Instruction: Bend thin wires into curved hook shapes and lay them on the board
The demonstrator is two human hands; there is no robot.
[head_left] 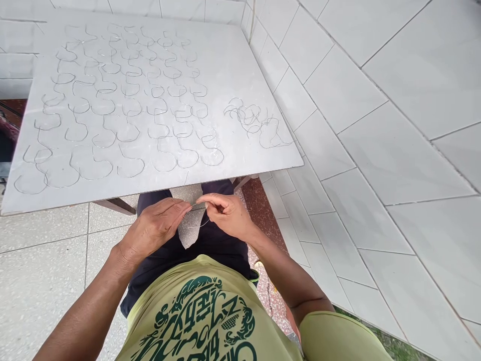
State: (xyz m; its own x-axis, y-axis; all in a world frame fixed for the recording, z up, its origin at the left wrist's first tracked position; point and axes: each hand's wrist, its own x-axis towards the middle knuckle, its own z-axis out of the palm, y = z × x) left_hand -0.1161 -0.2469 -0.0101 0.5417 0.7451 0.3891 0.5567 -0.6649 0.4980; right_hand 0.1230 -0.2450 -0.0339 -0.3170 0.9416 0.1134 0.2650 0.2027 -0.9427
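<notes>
HANDS: left hand (158,226), right hand (225,214), both pinching closed | THING: thin silver bent wire (199,206), 6 o'clock off flat white desk (225,60) | HANDLING: likely light, springy; hold near bend

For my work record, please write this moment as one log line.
left hand: pinches thin metal wire | right hand: pinches same wire | white board: rows of bent wire shapes

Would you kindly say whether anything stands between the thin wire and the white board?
Nothing visible does: the thin silver wire, held between left hand and right hand, lies below the white rectangular board's near edge.
</notes>
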